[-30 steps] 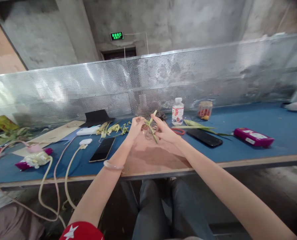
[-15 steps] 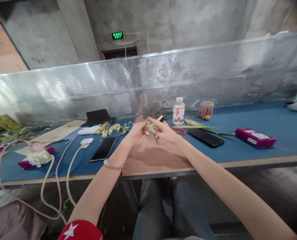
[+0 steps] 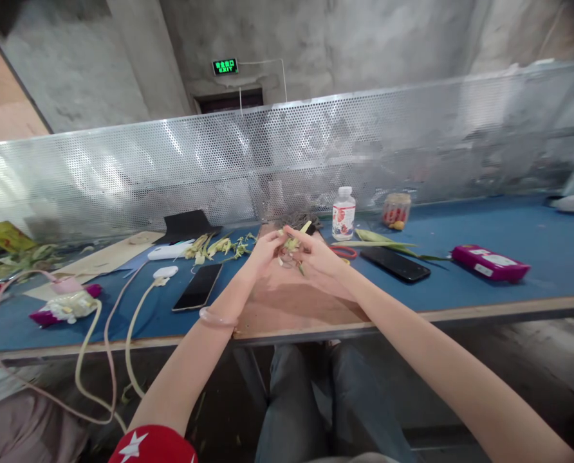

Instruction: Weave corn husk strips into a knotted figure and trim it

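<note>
A small bundle of green and pale plant scraps (image 3: 291,245) sits between my two hands, above the wooden board (image 3: 296,308). My left hand (image 3: 268,249) curls round its left side, with a pale bangle on the wrist. From the right my right hand (image 3: 316,252) closes on it, its fingertips meeting those of the left at the top. Some fingers are hidden behind the bundle. Just behind the hands lies a dark, stringy heap (image 3: 296,218). Yellow-green leafy pieces (image 3: 219,246) are spread on the blue table to the left.
White bottle (image 3: 343,215), jar (image 3: 396,211), red rings (image 3: 343,252), long leaves (image 3: 383,240), black phone (image 3: 396,264) and purple packet (image 3: 490,262) are on the right. Left are another phone (image 3: 197,287), cables and a paper sheet. A perforated metal screen (image 3: 171,161) stands behind; another person's leg (image 3: 26,427) shows lower left.
My fingers have shifted slightly round the plant scraps, and the bundle looks a little lower and looser between them. The whole view has moved slightly.
</note>
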`<action>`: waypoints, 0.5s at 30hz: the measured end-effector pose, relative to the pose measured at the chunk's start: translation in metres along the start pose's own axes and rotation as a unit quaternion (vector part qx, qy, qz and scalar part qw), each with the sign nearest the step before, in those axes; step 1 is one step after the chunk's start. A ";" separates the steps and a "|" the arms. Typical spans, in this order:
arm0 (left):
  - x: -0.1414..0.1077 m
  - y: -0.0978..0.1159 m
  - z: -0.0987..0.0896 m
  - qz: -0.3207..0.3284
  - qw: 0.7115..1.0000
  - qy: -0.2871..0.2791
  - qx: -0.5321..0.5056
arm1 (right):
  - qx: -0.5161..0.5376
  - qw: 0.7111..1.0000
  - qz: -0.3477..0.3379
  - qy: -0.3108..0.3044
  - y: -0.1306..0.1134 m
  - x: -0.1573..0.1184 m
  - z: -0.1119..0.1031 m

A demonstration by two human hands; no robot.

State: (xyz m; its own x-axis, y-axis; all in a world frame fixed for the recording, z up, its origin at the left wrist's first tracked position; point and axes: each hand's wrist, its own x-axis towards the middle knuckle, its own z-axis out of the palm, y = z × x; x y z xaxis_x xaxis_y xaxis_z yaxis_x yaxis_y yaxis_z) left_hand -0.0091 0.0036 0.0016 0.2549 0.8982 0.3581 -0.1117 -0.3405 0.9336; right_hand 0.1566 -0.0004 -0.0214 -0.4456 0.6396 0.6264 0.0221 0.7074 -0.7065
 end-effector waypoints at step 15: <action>0.004 -0.005 -0.004 0.221 0.887 0.166 0.371 | 0.254 0.964 0.070 -0.040 -0.002 -0.001 0.000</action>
State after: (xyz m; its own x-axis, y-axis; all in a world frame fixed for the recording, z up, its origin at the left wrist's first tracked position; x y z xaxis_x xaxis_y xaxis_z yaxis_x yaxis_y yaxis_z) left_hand -0.0114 0.0103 -0.0012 0.0328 0.6216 0.7826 0.5632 -0.6584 0.4994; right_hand 0.1574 -0.0023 -0.0206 -0.5387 0.6785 0.4994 -0.3451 0.3631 -0.8655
